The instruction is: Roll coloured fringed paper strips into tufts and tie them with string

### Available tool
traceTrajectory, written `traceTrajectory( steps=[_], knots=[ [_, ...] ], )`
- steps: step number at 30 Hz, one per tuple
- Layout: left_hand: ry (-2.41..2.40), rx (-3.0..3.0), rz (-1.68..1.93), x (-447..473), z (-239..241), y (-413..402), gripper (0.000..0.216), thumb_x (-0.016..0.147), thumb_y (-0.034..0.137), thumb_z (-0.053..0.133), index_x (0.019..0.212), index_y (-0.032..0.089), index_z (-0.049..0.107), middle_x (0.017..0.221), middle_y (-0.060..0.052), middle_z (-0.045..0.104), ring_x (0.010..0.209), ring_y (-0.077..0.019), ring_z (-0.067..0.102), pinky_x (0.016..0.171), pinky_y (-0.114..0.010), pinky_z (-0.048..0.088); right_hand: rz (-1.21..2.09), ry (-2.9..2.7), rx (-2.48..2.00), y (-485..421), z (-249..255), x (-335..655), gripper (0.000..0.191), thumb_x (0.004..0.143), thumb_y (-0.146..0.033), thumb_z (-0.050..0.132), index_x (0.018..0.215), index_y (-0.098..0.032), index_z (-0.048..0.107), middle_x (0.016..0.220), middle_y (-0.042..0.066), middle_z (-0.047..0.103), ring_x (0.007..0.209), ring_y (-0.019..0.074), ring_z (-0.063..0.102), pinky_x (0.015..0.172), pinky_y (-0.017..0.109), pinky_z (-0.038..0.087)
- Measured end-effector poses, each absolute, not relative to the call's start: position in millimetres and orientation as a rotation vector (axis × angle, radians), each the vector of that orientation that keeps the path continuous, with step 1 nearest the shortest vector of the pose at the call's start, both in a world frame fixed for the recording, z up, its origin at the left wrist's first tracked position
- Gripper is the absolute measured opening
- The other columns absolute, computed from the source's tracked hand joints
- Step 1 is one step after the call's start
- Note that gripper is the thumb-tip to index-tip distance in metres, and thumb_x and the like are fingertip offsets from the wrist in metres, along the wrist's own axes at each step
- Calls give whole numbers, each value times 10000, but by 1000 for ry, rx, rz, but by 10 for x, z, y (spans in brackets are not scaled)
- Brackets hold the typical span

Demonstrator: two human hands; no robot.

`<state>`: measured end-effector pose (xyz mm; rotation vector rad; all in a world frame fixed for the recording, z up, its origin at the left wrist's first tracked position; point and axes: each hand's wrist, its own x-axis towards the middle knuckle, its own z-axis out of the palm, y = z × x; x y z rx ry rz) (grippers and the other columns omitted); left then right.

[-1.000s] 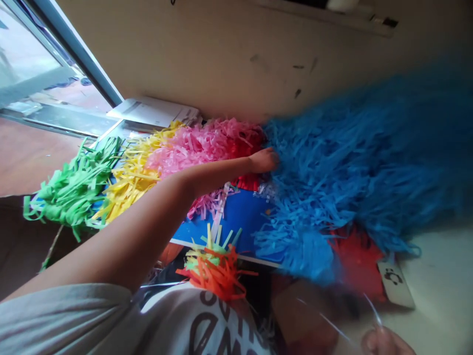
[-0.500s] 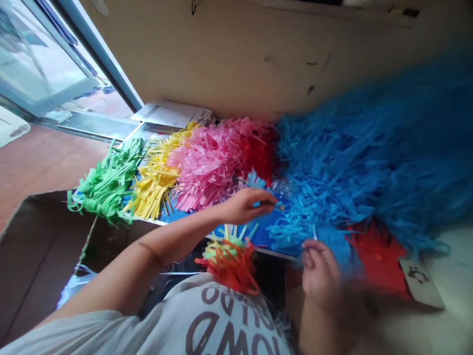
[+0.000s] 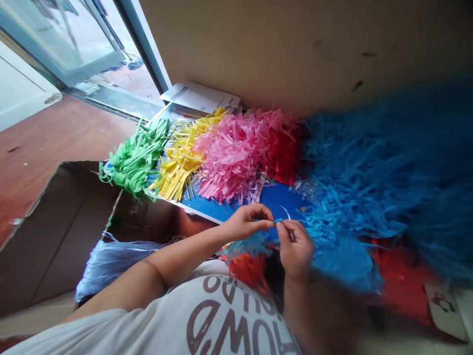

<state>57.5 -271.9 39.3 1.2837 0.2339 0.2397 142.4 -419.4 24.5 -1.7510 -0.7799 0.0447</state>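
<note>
My left hand (image 3: 247, 223) and my right hand (image 3: 295, 246) meet in front of my chest, both pinched on a small blue fringed paper bundle (image 3: 254, 242) that hangs between them. A thin white wire or strip (image 3: 286, 213) curls just above the fingertips. Under the hands sits an orange and green tassel (image 3: 248, 268) in my lap. A big heap of blue fringed paper (image 3: 373, 177) lies to the right, against the wall.
Green (image 3: 136, 159), yellow (image 3: 183, 160), pink (image 3: 231, 158) and red (image 3: 283, 145) fringe bundles lie in a row on a blue board (image 3: 279, 199). An open cardboard box (image 3: 55, 231) holding a bluish plastic bag (image 3: 107, 259) is at left. Papers (image 3: 201, 96) lie by the window.
My left hand came back from the blue heap with a blue bundle. My right hand rose from the lower right and now meets it. The view has tilted toward the box.
</note>
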Motion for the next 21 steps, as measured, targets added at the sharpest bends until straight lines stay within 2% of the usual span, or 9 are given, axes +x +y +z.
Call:
traceTrajectory(
  steps=[5,9,12,17,21],
  knots=[
    [275,1619,515,571,324,-2811,215,847,406,701,824,194,730,857,-75,743,827,-186,686,878,-316,509,-203,-846,-1810,-4189,315,1336,70,887,-218,650,824,-198,674,786,25,681,740,153,650,696,280,523],
    [221,1722,528,580,302,-2834,156,866,384,676,837,249,748,856,-54,763,854,-201,711,1085,-386,419,-270,-873,-1826,-4233,286,1328,51,885,-206,654,837,-201,669,793,32,688,744,163,664,687,290,536],
    [211,1747,531,574,288,-2846,140,871,370,671,875,252,747,887,-53,766,870,-200,711,1120,-405,386,-292,-907,-1835,-4275,276,1342,37,884,-205,655,855,-209,677,798,34,698,750,174,674,698,305,543],
    [186,1782,525,547,322,-2871,146,888,346,643,817,252,730,874,-45,765,879,-197,714,1170,-431,315,-330,-954,-1817,-4304,292,1336,63,875,-166,662,891,-224,680,809,24,702,762,163,675,718,294,538],
    [206,1756,490,541,356,-2863,134,868,326,658,791,239,725,886,-51,762,904,-197,705,1149,-429,327,-306,-945,-1815,-4320,285,1317,56,877,-188,661,890,-225,700,808,29,709,756,164,675,704,292,533]
  ],
)
